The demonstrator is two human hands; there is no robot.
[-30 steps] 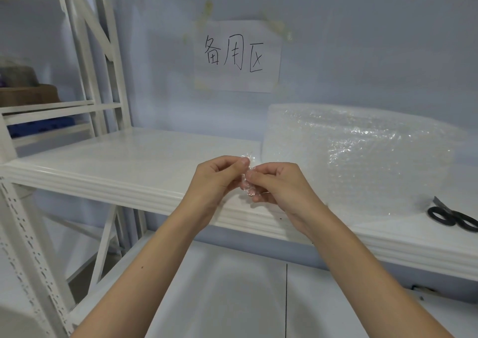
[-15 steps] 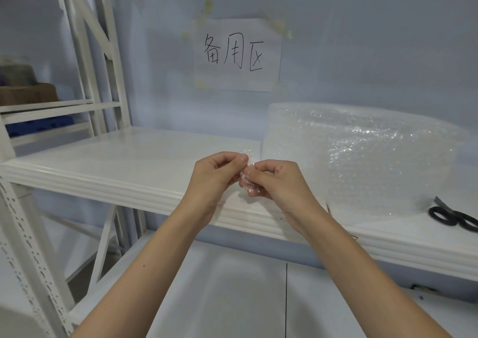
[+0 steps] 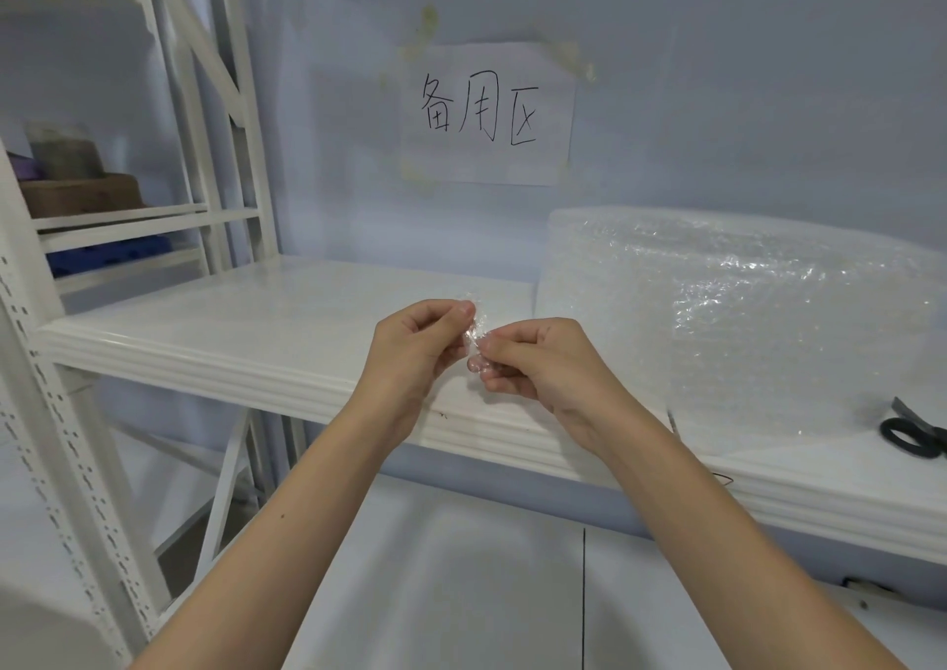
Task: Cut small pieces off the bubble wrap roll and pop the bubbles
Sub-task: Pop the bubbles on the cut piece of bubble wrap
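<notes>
Between pinching hands: bubble wrap piece

scissors cropped at right edge

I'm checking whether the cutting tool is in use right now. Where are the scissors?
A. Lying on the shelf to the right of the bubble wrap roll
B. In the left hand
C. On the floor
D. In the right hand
A: the black scissors lie on the white shelf right of the bubble wrap roll, while the left hand and right hand pinch a small bubble wrap piece.
</notes>
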